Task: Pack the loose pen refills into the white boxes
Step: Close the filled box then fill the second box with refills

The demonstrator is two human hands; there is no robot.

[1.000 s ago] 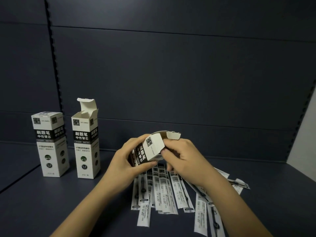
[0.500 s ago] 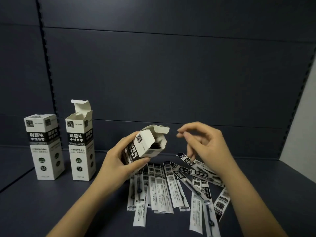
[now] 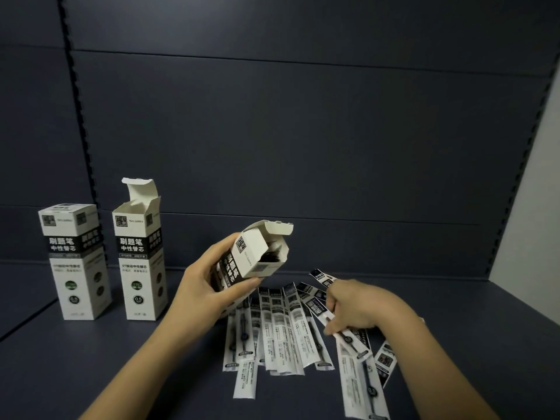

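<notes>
The right hand [image 3: 354, 310] pinches one refill [image 3: 336, 321] from the pile. The box [image 3: 257, 256] lies up and left — its open mouth tilted toward that hand, gripped by the left hand [image 3: 206, 286].

left hand [image 3: 209, 286]: curled, gripping, raised | right hand [image 3: 357, 307]: low, fingers pinching

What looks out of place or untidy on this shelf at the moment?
The wrapped refills lie fanned and overlapping on the shelf, some crooked at the right. That fits unfinished packing. The middle box stands with its flap up; the left box is closed. Nothing looks damaged.
</notes>
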